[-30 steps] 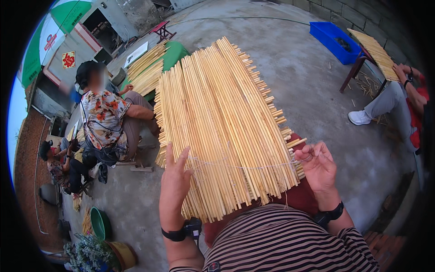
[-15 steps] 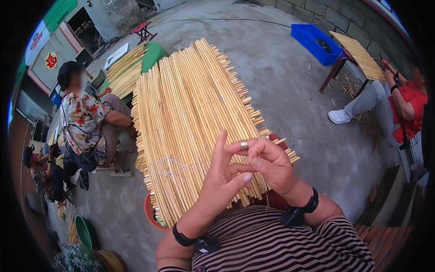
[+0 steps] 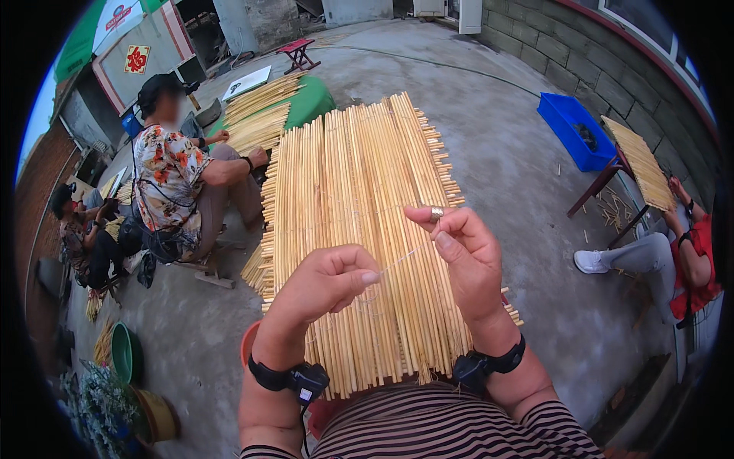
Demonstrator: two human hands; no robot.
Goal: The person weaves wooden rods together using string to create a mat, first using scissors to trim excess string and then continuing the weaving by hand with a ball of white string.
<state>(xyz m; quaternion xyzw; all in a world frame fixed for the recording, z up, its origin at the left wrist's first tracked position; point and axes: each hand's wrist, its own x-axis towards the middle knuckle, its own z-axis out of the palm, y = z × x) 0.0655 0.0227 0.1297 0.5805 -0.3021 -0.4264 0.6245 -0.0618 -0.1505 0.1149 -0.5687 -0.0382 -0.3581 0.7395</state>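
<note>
Pale yellow reed stalks, laid side by side as a mat, stretch in front of me. Over the near half of it, my left hand pinches one end of a thin white thread. The thread runs taut and slanting up to my right hand, whose thumb and fingers are closed on it. A gold-coloured ring sits on a right finger. Whether a needle is in the right fingertips is too small to tell. More loose thread lies faintly on the stalks below my hands.
A person in a flowered shirt sits at the left by a green table with reeds. At the right, a person in red works at a small reed mat. A blue tray, green basin and potted plant stand around.
My hands were close together, the left fingers spread; now they are apart, the left pinching, with the thread drawn tight between them. The view has shifted, so the mat appears lower and further right.
</note>
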